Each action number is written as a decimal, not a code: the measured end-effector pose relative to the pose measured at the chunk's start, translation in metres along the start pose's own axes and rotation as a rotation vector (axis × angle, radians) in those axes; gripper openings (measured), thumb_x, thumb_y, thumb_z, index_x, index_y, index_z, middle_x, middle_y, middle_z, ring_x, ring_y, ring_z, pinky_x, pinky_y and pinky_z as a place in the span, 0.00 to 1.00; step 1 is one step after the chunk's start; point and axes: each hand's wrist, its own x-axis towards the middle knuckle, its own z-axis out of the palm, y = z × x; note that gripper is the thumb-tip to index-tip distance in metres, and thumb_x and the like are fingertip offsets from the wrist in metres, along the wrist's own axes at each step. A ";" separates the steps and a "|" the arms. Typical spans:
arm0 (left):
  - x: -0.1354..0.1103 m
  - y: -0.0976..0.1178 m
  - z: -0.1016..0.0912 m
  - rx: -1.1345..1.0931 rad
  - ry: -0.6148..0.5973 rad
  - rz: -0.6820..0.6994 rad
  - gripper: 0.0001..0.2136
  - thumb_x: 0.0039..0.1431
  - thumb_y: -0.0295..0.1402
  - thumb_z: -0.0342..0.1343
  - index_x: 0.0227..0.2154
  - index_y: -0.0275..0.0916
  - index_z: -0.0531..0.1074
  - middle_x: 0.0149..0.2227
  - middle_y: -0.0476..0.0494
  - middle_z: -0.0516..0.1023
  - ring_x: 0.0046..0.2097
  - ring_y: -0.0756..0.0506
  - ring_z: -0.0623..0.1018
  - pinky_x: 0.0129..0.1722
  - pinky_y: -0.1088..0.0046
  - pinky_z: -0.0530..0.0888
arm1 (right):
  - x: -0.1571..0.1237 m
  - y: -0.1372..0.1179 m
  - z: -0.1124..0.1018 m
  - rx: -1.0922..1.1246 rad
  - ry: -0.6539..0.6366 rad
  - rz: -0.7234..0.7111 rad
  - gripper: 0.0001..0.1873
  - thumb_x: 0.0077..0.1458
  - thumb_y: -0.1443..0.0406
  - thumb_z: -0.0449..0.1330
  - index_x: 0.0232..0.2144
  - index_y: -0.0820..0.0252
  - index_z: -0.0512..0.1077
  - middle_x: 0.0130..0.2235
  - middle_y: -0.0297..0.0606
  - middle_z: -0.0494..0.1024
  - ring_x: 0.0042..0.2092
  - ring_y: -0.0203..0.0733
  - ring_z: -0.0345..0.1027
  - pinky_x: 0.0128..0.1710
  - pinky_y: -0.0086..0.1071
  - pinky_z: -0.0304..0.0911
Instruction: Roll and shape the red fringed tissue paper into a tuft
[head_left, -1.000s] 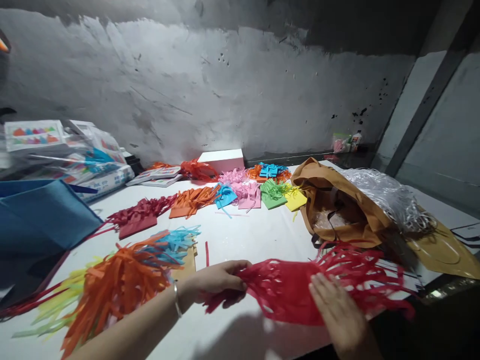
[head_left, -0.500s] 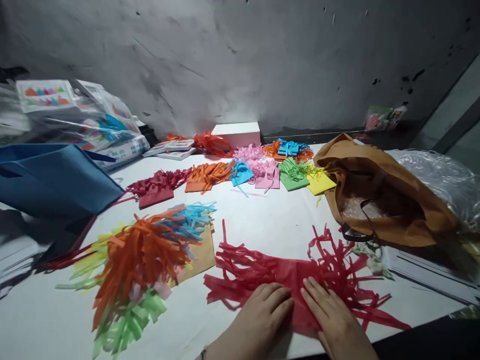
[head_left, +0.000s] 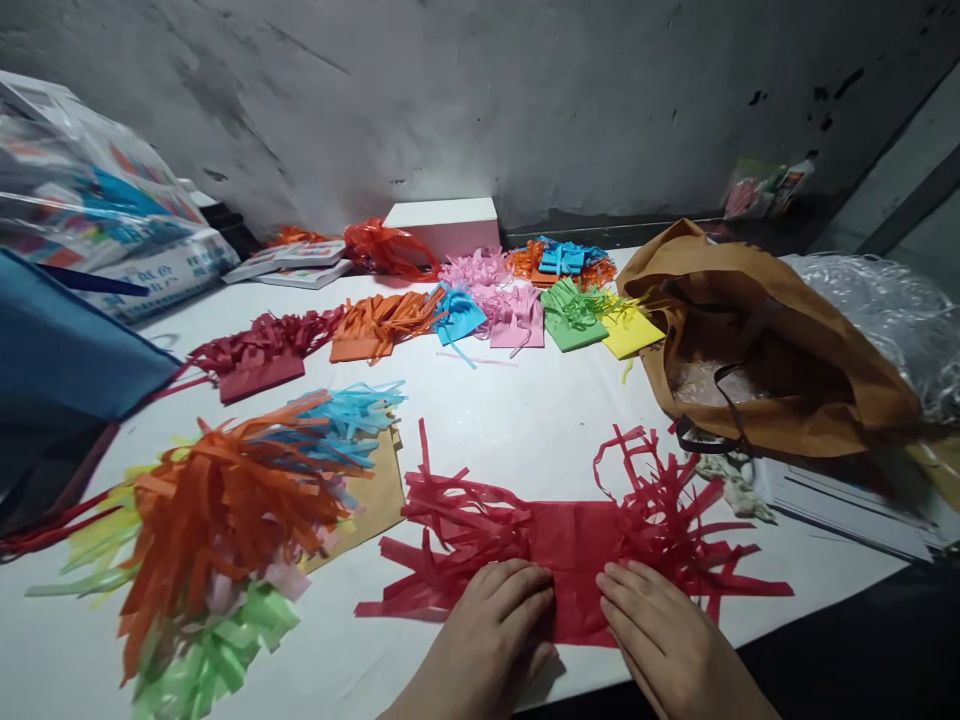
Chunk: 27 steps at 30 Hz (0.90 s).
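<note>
your left hand (head_left: 495,625) and your right hand (head_left: 664,630) rest palm down on the red fringed sheet (head_left: 574,540), which lies in the near middle of the white surface (head_left: 510,425), its strips fanned out to left and right; your right grip is laid flat and unclenched, fingers together on the sheet's right part; your left grip has its fingers bent over the left part, but i cannot tell whether it pinches the sheet, the thumb side being partly hidden; to the left of you, a pile of coloured strips (head_left: 217,500) partly covers a tan sheet (head_left: 371,510); farther off runs a row of folded fringed pieces (head_left: 457,318), dark red at the left to yellow at the right; a brown bag (head_left: 847,370) gapes open at the right; a blue bag (head_left: 75,340) stands at the left
</note>
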 end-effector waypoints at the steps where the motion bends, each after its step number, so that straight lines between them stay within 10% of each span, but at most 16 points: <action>1: 0.001 0.001 -0.001 -0.013 0.002 -0.005 0.15 0.59 0.25 0.60 0.50 0.35 0.73 0.51 0.34 0.80 0.50 0.36 0.78 0.49 0.53 0.78 | -0.002 0.000 0.000 0.004 -0.011 -0.008 0.19 0.59 0.78 0.51 0.46 0.65 0.77 0.49 0.40 0.82 0.54 0.46 0.74 0.56 0.40 0.71; 27: 0.014 0.002 -0.007 -0.092 0.086 -0.001 0.07 0.62 0.21 0.55 0.37 0.38 0.74 0.44 0.42 0.82 0.46 0.39 0.78 0.45 0.61 0.79 | 0.015 -0.001 -0.018 0.094 -0.029 0.125 0.14 0.69 0.65 0.50 0.44 0.57 0.76 0.46 0.34 0.82 0.47 0.41 0.76 0.50 0.36 0.70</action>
